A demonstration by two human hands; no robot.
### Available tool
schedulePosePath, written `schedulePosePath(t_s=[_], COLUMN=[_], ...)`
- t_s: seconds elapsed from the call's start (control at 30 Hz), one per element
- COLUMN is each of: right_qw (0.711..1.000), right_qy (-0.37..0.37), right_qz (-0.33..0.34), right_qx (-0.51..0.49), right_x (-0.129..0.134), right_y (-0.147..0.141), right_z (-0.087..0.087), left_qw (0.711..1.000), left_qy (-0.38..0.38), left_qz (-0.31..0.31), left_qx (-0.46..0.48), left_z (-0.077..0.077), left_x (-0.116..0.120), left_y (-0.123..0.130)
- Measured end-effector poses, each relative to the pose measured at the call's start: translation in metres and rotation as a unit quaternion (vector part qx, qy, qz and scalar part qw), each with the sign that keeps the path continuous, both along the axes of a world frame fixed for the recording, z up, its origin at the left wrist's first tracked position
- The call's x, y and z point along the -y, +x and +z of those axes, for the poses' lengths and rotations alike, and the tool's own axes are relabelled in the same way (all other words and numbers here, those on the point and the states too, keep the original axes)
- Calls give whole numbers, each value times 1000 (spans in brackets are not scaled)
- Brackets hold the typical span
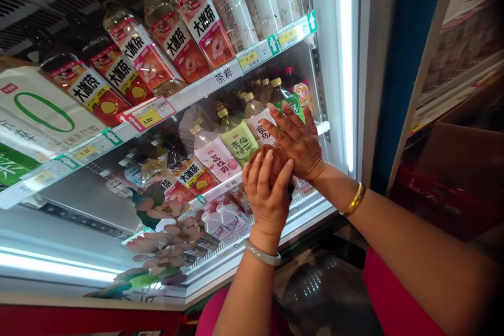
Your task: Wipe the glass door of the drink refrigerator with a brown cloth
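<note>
My left hand (268, 189), with a pale bangle at the wrist, has its fingers curled over a bunched brown cloth (279, 160). Just beyond it, my right hand (297, 142), with a gold bangle, is spread flat toward the glass front of a lit drinks cooler, holding nothing. Its heel is close beside the cloth. Behind the glass, near my fingertips, stand a green-labelled bottle (289, 100) and a light green tea bottle (238, 139). A pink-labelled bottle (216, 155) is further left. The underside of the cloth is hidden.
The upper shelf edge (189, 92) with price tags crosses the cooler under large tea bottles (205, 21). Flower decoration (169, 236) shows at the lower left. A bright light strip (346, 63) runs down the right side, beside a dark blue panel (409, 63).
</note>
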State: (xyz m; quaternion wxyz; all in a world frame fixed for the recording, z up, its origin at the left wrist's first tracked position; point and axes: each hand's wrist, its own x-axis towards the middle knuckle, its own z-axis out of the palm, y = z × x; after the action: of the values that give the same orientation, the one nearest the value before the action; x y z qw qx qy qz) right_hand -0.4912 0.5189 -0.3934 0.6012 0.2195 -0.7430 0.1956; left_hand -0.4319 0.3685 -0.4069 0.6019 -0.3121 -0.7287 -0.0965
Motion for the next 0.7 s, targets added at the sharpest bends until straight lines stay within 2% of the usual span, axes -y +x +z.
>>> schedulePosePath(t_s=[0.1, 0.17, 0.2, 0.33, 0.37, 0.43, 0.47, 0.53, 0.57, 0.63, 0.7], right_qw=[1000, 1000, 1000, 999, 999, 999, 999, 1000, 1000, 1000, 1000], right_qy=[1, 2, 1, 7, 11, 13, 9, 1, -3, -7, 0], right_qz=[-4, -6, -7, -8, -10, -14, -14, -10, -6, 3, 9], right_qx=[-5, 11, 19, 31, 32, 32, 27, 15, 8, -4, -5], right_x=[1, 1, 1, -1, -1, 0, 0, 1, 2, 1, 0], right_y=[1, 1, 1, -2, -3, -2, -2, 0, 0, 0, 0], right_z=[0, 0, -1, -6, -6, -5, -4, -1, -1, 0, 0], left_qw=[997, 994, 994, 998, 998, 998, 995, 990, 990, 995, 999], left_qy=[63, 98, 96, 47, 44, 35, 68, 119, 119, 72, -1], left_qz=[-4, -1, -4, -28, -33, -58, -72, -39, -28, -22, -20], left_qx=[-43, -55, -50, 4, 9, 6, -23, -58, -72, -68, -26], left_z=[25, 34, 32, 5, 4, 17, 29, 49, 53, 43, 18], left_x=[4, 3, -1, -14, -13, -5, 1, 8, 9, 5, 0], left_y=[-2, -3, -2, 2, 2, 1, 0, -3, -3, -3, 1])
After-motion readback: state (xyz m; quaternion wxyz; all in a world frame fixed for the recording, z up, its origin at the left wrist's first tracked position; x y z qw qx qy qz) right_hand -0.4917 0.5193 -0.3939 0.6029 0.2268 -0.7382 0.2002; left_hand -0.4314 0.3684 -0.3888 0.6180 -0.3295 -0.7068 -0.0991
